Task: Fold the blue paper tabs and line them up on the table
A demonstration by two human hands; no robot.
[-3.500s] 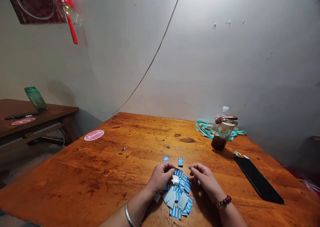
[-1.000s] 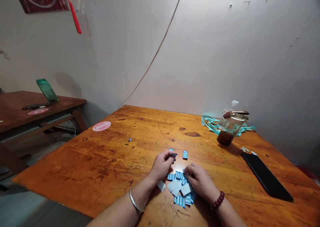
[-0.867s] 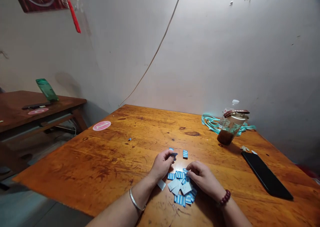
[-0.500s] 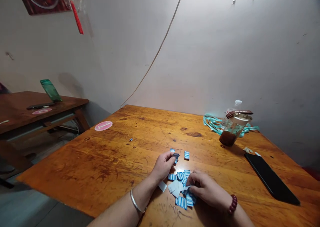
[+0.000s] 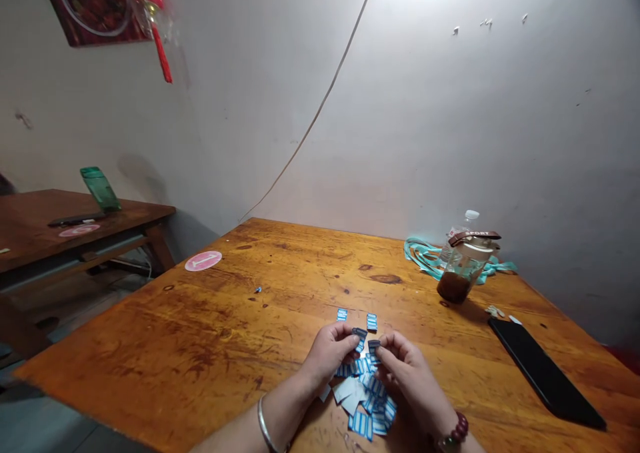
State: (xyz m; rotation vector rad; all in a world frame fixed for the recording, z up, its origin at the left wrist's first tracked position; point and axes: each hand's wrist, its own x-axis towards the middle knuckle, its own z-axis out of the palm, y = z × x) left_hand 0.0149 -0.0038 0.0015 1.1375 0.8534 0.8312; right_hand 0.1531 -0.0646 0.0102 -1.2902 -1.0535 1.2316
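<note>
My left hand [image 5: 336, 350] pinches a small blue-and-white card [image 5: 359, 337] between thumb and fingers. Close beside it, my right hand [image 5: 400, 360] grips another such card [image 5: 373, 350]; the two cards do not touch. Below and between the hands lies a loose pile of blue-and-white cards [image 5: 361, 424], with several plain white pieces [image 5: 350, 394] among them. Farther back on the wooden table, one card [image 5: 342, 314] lies left of a small stack or overlapping group of cards [image 5: 371, 322].
A black phone [image 5: 545, 373] lies at the right. Behind it stand a strapped jar of dark liquid [image 5: 461, 273] and a clear bottle [image 5: 470, 221], near turquoise straps [image 5: 423, 254]. A round pink sticker [image 5: 203, 261] and a tiny blue scrap [image 5: 258, 290] are at the left.
My right hand has risen from the pile with a card and come beside my left hand. My left hand has moved slightly down in view, uncovering the back left card.
</note>
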